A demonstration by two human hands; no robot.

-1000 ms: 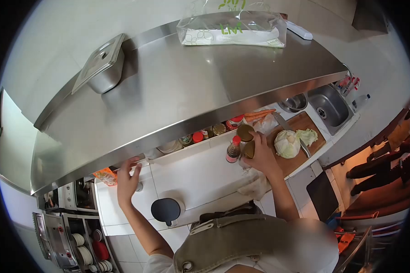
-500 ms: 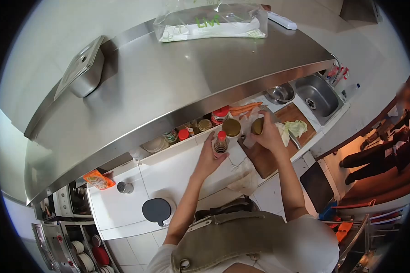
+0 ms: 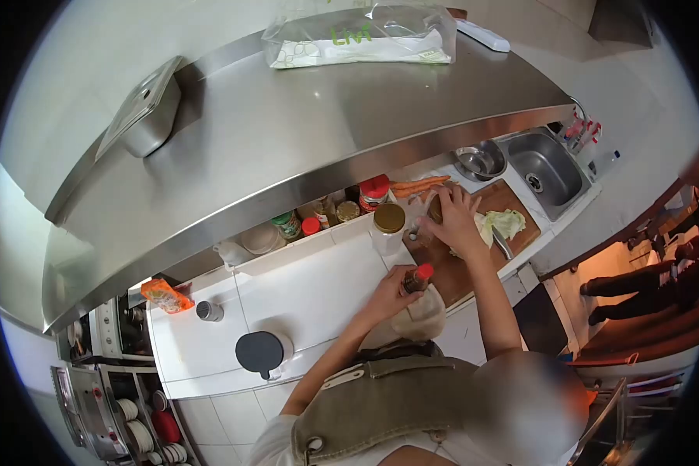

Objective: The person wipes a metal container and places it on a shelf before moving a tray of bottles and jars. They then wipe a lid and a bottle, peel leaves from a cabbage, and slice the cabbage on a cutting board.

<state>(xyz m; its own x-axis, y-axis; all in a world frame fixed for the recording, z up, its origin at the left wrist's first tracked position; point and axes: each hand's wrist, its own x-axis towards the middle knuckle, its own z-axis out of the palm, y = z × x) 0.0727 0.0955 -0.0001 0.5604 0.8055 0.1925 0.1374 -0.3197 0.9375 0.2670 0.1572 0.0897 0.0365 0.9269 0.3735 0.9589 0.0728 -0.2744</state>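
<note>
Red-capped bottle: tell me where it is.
Head view, centre: the left hand grips the red-capped bottle above the white counter, beside the cutting board.

Left hand (image 3: pixel 386 293) grips red-capped bottle (image 3: pixel 416 279); right hand (image 3: pixel 453 218) holds jar (image 3: pixel 436 208) over cutting board (image 3: pixel 458 273).

Green letters "LM" on clear plastic bag (image 3: pixel 357 39), atop steel shelf (image 3: pixel 287 140)

The white counter (image 3: pixel 311 291) carries a wooden cutting board (image 3: pixel 460 281) at right, a gold-lidded jar (image 3: pixel 388 227) beside it, a crumpled cloth (image 3: pixel 426 320) near, and a black-lidded jug (image 3: pixel 260 351), small metal tin (image 3: pixel 207 311) and orange packet (image 3: pixel 163 296) at left.
</note>
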